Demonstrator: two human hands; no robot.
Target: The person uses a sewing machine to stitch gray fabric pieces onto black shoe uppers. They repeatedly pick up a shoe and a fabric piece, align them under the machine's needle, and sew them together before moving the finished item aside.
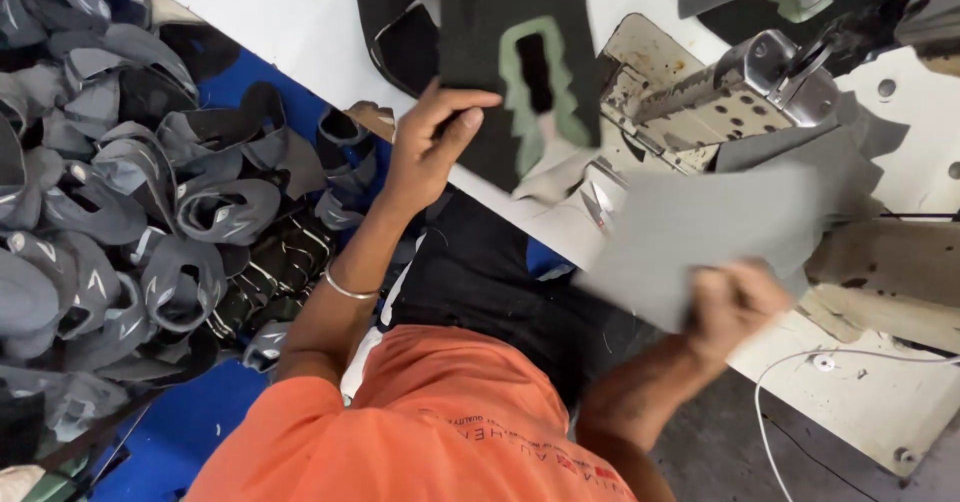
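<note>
Right hand (735, 307): closed on the grey fabric sheet (715, 227), held just above the table edge; blurred.
Left hand (428, 147): fingers pinched on the dark shoe-upper piece (520, 62), lifted over the white table (300, 22).
Sewing machine (730, 92): set beyond the sheet.
Grey uppers (130, 212): heaped left, below the table.

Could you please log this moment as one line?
left hand: holds black fabric shoe upper with green trim | right hand: holds grey fabric sheet
</note>
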